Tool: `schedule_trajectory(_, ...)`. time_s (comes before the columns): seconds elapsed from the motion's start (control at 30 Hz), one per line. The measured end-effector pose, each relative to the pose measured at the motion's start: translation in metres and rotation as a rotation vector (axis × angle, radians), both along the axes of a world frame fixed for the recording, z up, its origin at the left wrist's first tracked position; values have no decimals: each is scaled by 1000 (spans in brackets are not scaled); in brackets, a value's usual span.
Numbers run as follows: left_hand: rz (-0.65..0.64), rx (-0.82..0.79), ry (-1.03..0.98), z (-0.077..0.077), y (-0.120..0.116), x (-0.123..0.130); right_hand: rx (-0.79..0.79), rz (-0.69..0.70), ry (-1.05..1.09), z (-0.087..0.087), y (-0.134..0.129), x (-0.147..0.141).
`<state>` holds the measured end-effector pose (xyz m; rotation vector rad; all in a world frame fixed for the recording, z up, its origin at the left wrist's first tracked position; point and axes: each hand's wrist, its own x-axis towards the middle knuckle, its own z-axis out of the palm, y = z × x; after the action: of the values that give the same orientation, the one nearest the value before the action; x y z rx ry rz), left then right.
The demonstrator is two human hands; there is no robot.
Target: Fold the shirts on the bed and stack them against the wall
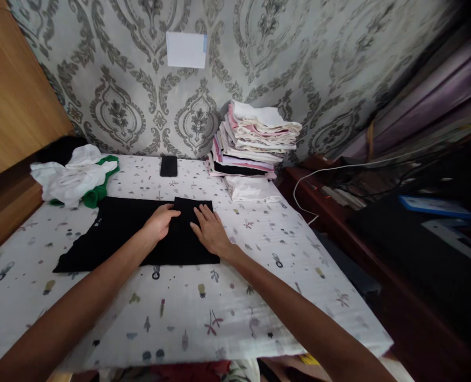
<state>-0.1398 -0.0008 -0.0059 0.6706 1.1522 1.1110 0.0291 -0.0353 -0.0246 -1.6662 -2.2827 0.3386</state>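
A black T-shirt (pixel 119 223) lies flat on the patterned cloth, its right end doubled over towards the left. At the edge of that folded part is my left hand (pixel 161 222), thumb stretched to the right and fingers curled in, closed on the fabric; its fingertips are partly hidden. My right hand (pixel 211 231) rests flat on the folded end, palm down with fingers spread. A small pale mark shows near the shirt's left end.
Behind stands a tall stack of folded clothes (pixel 255 140), with a folded white piece (pixel 251 189) before it. A black phone (pixel 169 165) lies near the wall. White and green clothes (pixel 76 175) are heaped at left. A white cable (pixel 339 165) hangs over the right-hand furniture.
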Motion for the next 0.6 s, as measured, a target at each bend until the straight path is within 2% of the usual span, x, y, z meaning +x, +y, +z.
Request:
schedule_trajectory(0.1, -8, -5, 215, 8, -4, -12, -4, 15, -13, 2, 1, 4)
schedule_trajectory(0.23, -105, 62, 533, 21, -11, -23, 30, -4, 41, 12, 6, 4)
schedule_trajectory(0.3, -132, 47, 573, 23, -14, -23, 23, -7, 49, 15, 10, 2)
schedule_trajectory(0.4, -109, 8, 574, 22, -11, -20, 5, 8, 36, 16, 12, -3)
schedule_trajectory(0.6, -143, -102, 513, 14, 24, -16, 23, 2, 24, 4, 13, -6)
